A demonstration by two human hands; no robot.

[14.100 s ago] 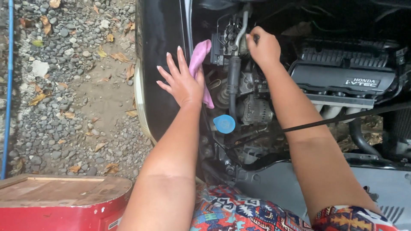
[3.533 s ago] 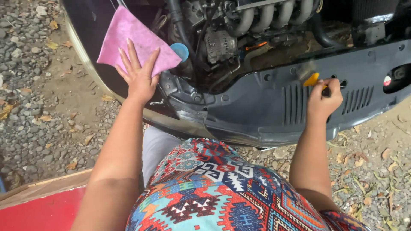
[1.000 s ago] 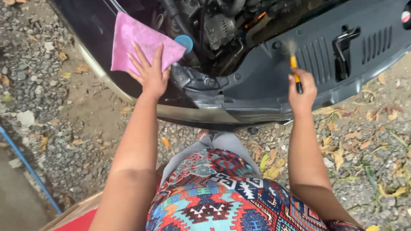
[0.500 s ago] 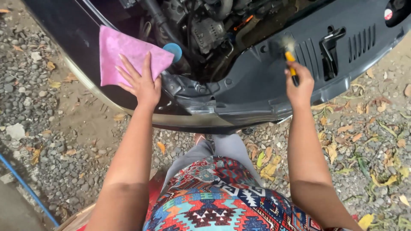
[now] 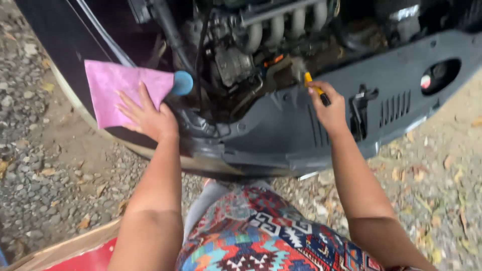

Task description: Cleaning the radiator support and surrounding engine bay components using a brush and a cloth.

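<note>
At the front edge of the open engine bay, the right hand was clenched around a small tool with a yellow-and-black handle, its tip directed toward twelve o'clock into the gap between the grey front panel and the engine. Half a second before, the same hand had held the tool slightly lower against the panel; one second before, it had been below the panel edge, so the tool had been carried upward and inward toward the engine. What the tip touched could not be determined, since that end was blurred. The left hand lay flat, fingers spread and grasping nothing, pressing a pink cloth onto the dark bodywork at about nine o'clock from the tool. That hand and cloth had kept the same position throughout the preceding seconds. A blue round cap stood just beside the cloth's right edge, at three o'clock from it. The engine's pale metal tubes ran across the bay at twelve o'clock from the right hand. Judged from this, work had shifted from the panel face to the recess behind it, with the left hand serving as a brace. Gravel and dry leaves covered the ground at both sides.
</note>
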